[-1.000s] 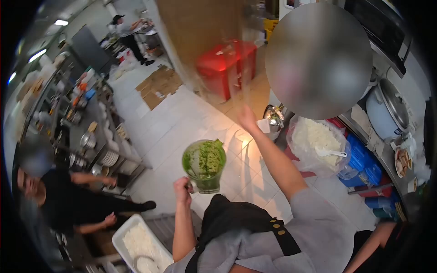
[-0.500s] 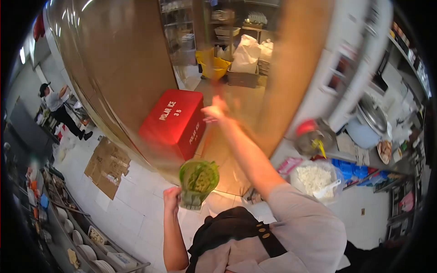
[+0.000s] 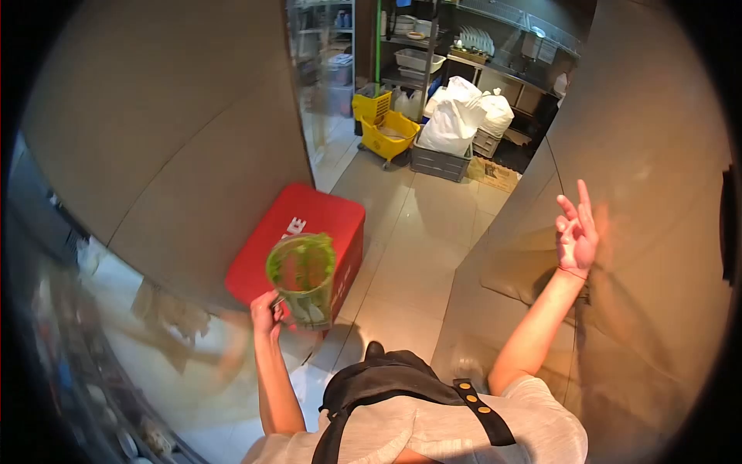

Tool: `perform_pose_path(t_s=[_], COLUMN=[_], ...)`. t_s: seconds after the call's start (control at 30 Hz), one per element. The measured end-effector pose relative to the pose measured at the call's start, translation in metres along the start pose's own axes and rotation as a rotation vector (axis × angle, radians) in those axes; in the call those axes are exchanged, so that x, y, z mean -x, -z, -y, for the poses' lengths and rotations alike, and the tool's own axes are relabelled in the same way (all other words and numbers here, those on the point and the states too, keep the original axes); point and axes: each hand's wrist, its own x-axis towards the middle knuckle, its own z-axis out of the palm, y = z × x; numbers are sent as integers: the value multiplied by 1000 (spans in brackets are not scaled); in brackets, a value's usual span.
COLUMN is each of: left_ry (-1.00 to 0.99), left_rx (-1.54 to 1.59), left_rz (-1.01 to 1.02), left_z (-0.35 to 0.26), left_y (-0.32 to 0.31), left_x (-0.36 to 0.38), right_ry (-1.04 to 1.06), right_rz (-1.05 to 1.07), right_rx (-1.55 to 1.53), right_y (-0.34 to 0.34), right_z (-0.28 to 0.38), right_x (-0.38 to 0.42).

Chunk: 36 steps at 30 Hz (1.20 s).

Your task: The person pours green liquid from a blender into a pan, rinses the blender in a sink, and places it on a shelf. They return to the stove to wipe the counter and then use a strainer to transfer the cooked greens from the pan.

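Note:
My left hand (image 3: 267,313) is closed around the handle of a clear blender jug (image 3: 305,290), its walls smeared with something green. The jug is held upright in front of me, over the near side of a red ice box (image 3: 328,205) with white lettering. Out to the right, my right hand (image 3: 577,240) is raised with its fingers apart and nothing in it. It overlaps a large smooth brown panel (image 3: 641,139) on that side.
Another brown panel (image 3: 178,116) rises on the left. Between the panels a tiled floor (image 3: 402,255) runs to a yellow mop bucket (image 3: 389,133) and a grey crate (image 3: 440,162) holding a white bag (image 3: 456,120). Flattened cardboard (image 3: 170,317) lies at lower left.
My right arm has swung from the middle out to the right. The view has moved forward between the panels; the other person and the right-hand counter are out of sight. The jug stays in my left hand.

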Motion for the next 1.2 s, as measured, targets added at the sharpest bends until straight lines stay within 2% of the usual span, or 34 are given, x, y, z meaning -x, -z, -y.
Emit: perform_pose_path(t_s=[0.1,0.13,0.17,0.2,0.23,0.3,0.37,0.43,0.47,0.5,0.53,0.57,0.6,0.67,0.77,0.83,0.9,0.97,1.07,1.13,1.2], left_ry=[14,-4,-70,-81,-115,-93,-134,-134,-36,57,115,177,221,322,422,402,412,392,498,543,586], left_rx=[64,60,6,12,10,19,-28,-98,-141,-179,-207,-237,-302,-359,-404,-387,-535,-476,-417,-364,-471], left_rz=[-127,-126,-168,-231,-218,-222,-184,-193,-157,-119,-65,-20,30,174,416,697,670,769,806,817,845], left_z=[0,4,8,8,10,14,34,47,57,68,85,94,100,119,173,201,224,268,322,341,355], left_y=[-4,-3,-10,-26,-39,-70,-97,-148,-170,-199,-254,-300,-349,-435,-551,-630,-727,-801,-897,-954,-1004], left_x=[-70,-95,-122,-145,-170,-215,-279,-348,-380,-416,-446,-467,-488,-528,-578,-586,-579,-578,-581,-587,-603], right_ry=[152,226,301,315,319,126,-23,-104,-275,-44,-563,-781,-860,-888,-845,-801,-736,-644,-595,-638,-700], right_rz=[-231,-267,-406,-365,-322,-398,-586,-653,-640,-333,-611,-843,-850,-931,-950,-883,-806,-730,-719,-701,-658], right_rx=[-59,-19,84,68,51,134,409,829,653,1358,797,763,744,597,454,338,267,243,224,274,322], right_y=[43,55,59,84,109,136,156,185,197,253,270,273,268,263,241,251,275,313,389,446,493], right_z=[-5,-9,-18,-32,-49,-78,-134,-221,-255,-312,-335,-360,-368,-384,-375,-379,-389,-392,-384,-376,-362], right_x=[-55,-66,-89,-110,-132,-167,-190,-208,-205,-184,-184,-173,-174,-188,-257,-311,-376,-439,-531,-589,-644])
